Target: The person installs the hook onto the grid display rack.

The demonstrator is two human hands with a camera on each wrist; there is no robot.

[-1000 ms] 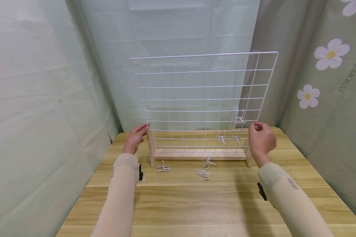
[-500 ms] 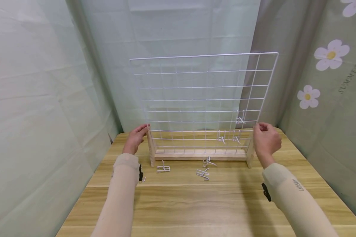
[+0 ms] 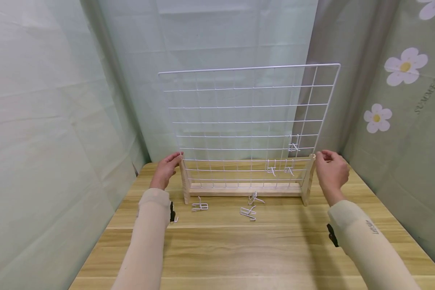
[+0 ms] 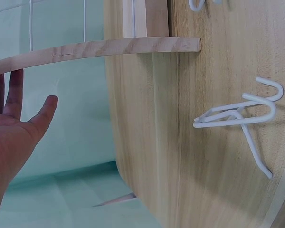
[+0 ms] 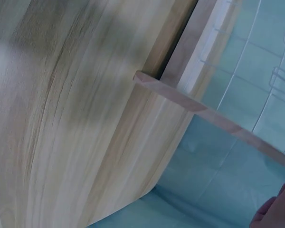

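Note:
A white wire grid panel [image 3: 239, 106] stands upright in a wooden base [image 3: 244, 189] on the table. My left hand [image 3: 165, 167] is at the top of the left wooden post [image 3: 184, 181], fingers straight and touching it; in the left wrist view the left hand [image 4: 12, 123] is spread beside the post [image 4: 109, 47]. My right hand [image 3: 330, 167] hovers just right of the right post [image 3: 308, 181], fingers loosely curled and holding nothing. Only the edge of the right hand [image 5: 278, 211] shows in the right wrist view, apart from the post [image 5: 213, 116].
Three white hooks hang low on the grid's right side [image 3: 293, 146]. Loose hooks lie on the wooden table [image 3: 239, 249] in front of the base [image 3: 199, 206] [image 3: 248, 212], and one hook [image 4: 237, 116] lies by my left wrist. Fabric walls enclose the table closely.
My right hand has moved rightward, from in front of the grid's lower right corner to beside the right post. The left hand and the grid have stayed put.

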